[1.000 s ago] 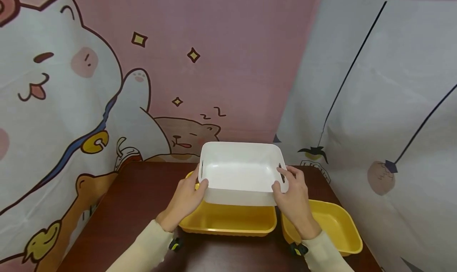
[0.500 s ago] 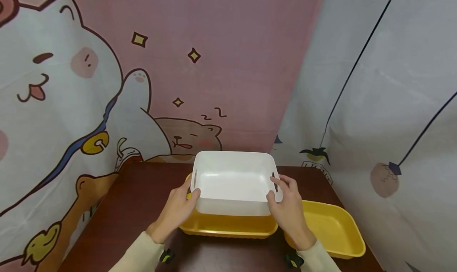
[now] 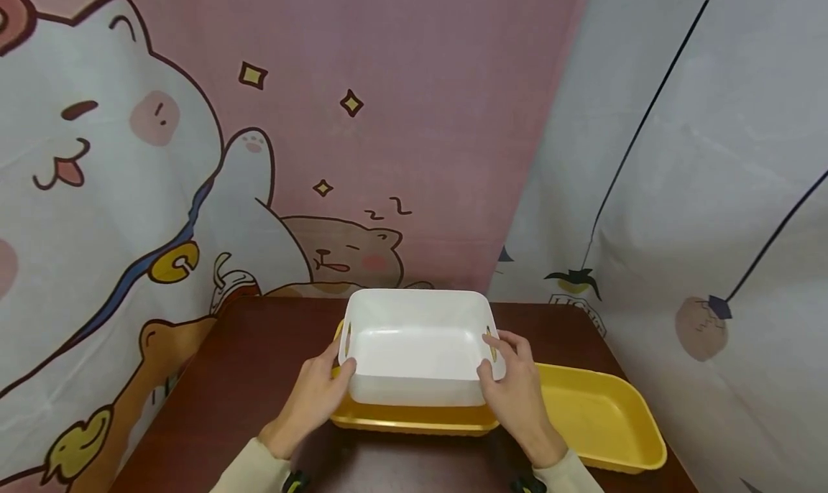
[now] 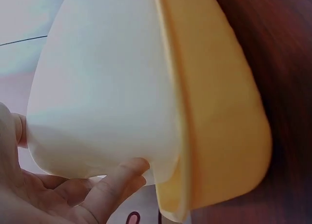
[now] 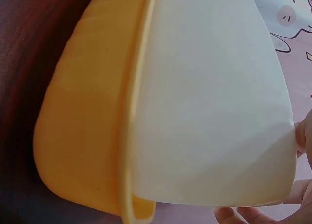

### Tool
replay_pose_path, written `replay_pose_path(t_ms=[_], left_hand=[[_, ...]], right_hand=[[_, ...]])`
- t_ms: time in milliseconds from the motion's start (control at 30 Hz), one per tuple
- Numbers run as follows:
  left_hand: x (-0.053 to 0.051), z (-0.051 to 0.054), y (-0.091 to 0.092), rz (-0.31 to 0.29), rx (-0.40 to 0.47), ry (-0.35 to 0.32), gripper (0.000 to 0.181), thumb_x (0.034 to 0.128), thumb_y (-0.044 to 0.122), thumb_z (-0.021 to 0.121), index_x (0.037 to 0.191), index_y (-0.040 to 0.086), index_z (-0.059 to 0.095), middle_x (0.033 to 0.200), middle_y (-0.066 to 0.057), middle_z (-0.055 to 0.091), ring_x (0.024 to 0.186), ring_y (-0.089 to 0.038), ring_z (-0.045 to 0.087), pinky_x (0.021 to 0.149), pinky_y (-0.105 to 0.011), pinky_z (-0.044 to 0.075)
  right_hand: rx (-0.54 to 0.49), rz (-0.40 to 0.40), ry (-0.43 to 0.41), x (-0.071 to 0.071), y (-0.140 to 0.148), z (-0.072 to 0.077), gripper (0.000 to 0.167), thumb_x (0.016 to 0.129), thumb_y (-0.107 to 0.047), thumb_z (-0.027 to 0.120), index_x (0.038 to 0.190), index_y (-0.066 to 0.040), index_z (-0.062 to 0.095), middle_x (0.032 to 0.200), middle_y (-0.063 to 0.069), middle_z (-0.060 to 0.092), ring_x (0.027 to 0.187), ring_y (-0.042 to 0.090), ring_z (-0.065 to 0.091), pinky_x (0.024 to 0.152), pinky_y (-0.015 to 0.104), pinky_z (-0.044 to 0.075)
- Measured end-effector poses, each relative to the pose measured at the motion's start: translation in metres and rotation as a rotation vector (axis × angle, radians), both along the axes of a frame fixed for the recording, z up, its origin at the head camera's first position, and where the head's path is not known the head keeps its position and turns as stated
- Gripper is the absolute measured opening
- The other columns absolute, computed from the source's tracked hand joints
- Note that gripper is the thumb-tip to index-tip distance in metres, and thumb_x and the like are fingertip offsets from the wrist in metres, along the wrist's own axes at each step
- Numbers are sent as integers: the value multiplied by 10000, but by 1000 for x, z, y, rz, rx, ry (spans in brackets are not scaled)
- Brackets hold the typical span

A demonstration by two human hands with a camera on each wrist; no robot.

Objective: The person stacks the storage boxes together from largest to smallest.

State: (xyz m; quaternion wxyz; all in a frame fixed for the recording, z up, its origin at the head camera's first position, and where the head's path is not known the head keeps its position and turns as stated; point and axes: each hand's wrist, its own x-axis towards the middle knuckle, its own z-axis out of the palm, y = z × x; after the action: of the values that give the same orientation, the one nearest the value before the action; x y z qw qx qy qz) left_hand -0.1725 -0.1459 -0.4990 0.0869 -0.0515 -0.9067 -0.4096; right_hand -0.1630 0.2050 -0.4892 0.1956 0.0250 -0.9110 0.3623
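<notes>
Spanning left grip [image 3: 315,391] to right grip [image 3: 517,389]: white basket [image 3: 415,349]

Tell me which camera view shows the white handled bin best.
The head view: it faces the opening of the white handled bin, showing the interior and both slotted ends, between the left hand and right hand. Each wrist view gives only its outside, cropped at the frame edge and partly hidden by the yellow tub.

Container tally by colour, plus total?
White: 1, the handled bin
Yellow: 2, the middle tray partly hidden by that bin and the right-hand tray
Total: 3
</notes>
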Motion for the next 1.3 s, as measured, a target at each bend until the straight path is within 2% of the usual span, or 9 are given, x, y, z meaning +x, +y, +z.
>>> replay_pose_path(t_ms=[200,400,600,700,867,1000,1100,1300], left_hand=[[2,-13,-4,7,-20,-5,601,1149,247,663,1704,31,579,1529,-209,773,1362,-324,773,1150,-587,619],[5,-24,-7,-7,-26,20,588,1131,184,671,1696,43,591,1450,-202,815,1272,-304,807,1101,-578,640],[7,-30,-5,-42,-52,29,660,1116,142,677,1731,-26,506,1460,-231,803,1222,-269,799,1069,-555,649],[8,-32,-5,-51,-58,46,683,1105,122,686,1735,-46,483,1444,-237,807,1184,-263,796,1040,-544,657],[9,-35,-4,-37,-51,72,695,1107,123,694,1736,-66,466,1533,-272,753,1333,-363,787,1121,-592,644],[12,-36,-3,-16,-38,76,721,1126,141,689,1757,-79,418,1701,-289,614,1524,-436,671,1248,-622,562],[14,-37,-2,-12,-23,91,734,1130,140,693,1765,-81,398,1765,-303,536,1611,-464,582,1301,-647,500],[18,-38,0,6,-35,167,721,1111,140,725,1740,-73,444,1779,-327,497,1626,-516,544,1296,-703,483]], right_hand=[[-4,20,45,1,-3,-15,428,1014,-24,765,1437,39,787,1554,301,623,1366,495,690,1180,710,595],[-2,29,76,0,-4,-34,414,992,30,745,1403,34,804,1502,323,640,1337,507,698,1119,672,595],[24,11,-10,2,-4,-44,428,1006,1,750,1431,4,790,1557,297,594,1402,478,677,1195,664,584],[36,8,-23,3,-5,-47,432,1012,-10,748,1442,-6,782,1585,283,571,1418,466,671,1208,661,580],[39,5,2,3,-6,-51,423,1016,-17,756,1438,-7,782,1591,284,572,1411,457,676,1186,646,589],[31,6,33,4,-6,-53,428,1023,-32,762,1451,-9,771,1582,287,586,1399,459,684,1165,646,593],[17,11,60,5,-6,-54,442,1033,-38,766,1474,-5,749,1573,286,604,1398,464,684,1166,658,585],[2,28,105,7,-7,-55,466,1056,-42,757,1518,5,708,1581,277,618,1424,472,671,1169,682,564]])
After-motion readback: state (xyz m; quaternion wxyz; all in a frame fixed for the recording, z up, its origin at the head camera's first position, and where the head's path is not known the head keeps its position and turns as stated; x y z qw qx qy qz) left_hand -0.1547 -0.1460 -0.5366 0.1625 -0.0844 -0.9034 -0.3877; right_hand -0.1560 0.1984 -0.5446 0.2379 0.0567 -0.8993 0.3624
